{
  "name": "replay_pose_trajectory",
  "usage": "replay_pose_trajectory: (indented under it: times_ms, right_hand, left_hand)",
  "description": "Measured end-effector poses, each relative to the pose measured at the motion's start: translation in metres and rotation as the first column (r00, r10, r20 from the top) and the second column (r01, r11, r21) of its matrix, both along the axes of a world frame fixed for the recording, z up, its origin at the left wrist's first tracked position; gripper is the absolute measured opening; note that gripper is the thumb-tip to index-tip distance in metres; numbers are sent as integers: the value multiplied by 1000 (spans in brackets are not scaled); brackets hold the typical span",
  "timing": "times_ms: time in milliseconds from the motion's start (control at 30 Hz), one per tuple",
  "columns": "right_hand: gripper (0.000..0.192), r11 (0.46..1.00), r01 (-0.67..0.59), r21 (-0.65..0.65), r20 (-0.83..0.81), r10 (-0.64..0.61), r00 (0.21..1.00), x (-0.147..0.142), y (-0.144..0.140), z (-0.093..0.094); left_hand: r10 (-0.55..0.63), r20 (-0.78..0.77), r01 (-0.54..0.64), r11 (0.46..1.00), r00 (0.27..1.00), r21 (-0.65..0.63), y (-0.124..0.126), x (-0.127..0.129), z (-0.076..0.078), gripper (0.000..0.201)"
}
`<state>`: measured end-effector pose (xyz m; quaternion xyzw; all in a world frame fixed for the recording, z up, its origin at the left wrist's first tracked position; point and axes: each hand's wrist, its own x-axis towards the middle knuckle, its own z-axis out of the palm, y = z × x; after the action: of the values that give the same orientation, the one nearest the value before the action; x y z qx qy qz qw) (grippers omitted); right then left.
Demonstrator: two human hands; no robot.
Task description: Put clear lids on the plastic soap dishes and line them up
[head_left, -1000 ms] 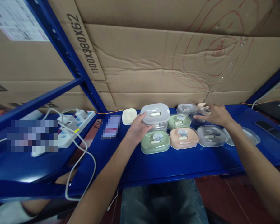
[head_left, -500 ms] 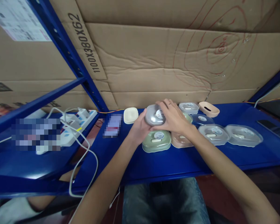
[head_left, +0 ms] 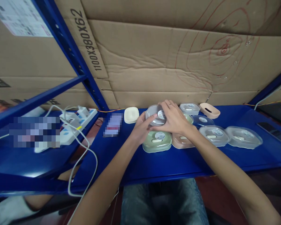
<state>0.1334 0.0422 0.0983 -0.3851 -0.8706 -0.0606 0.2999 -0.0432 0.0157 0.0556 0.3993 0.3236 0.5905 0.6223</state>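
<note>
Both hands meet on one grey lidded box (head_left: 155,113), which is held tilted above the blue shelf (head_left: 178,162), with its clear lid and round sticker turned toward the camera. The left hand (head_left: 140,128) comes up from below and to the left, its thumb pressed on the box's near edge and its fingers curled under the left side. The right hand (head_left: 174,118) lies over the box's right half, fingers spread across the lid and closed around the far edge. So the box sits between the two hands, gripped by both.

Just below the held box, a green lidded box (head_left: 157,141) rests on the shelf, and a peach lidded box (head_left: 181,140) beside it is partly hidden under the right wrist. Further right lie two clear lids (head_left: 229,136), and behind them a small grey box (head_left: 189,108) and a peach tray (head_left: 209,110). A cream tray (head_left: 131,114) sits to the left of the hands, near the cardboard wall (head_left: 166,62). A white power strip (head_left: 78,120) with cables lies on the neighbouring shelf at far left.
</note>
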Motion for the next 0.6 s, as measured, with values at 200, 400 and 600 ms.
replay_pose_trajectory:
  times_ms: [200,400,600]
  right_hand:
    - [85,999,21,-26,66,-19,998,1,-3,6]
    - [78,996,57,-72,136,-47,990,-1,-9,12]
    - [80,996,77,-43,159,-69,985,-3,-11,11]
  left_hand:
    - [3,17,-3,1000,1000,-11,-1,2,-1,45]
    - [-30,25,31,999,999,-29,2,2,-3,44]
    - [-6,39,7,1000,999,-27,1,3,-3,39]
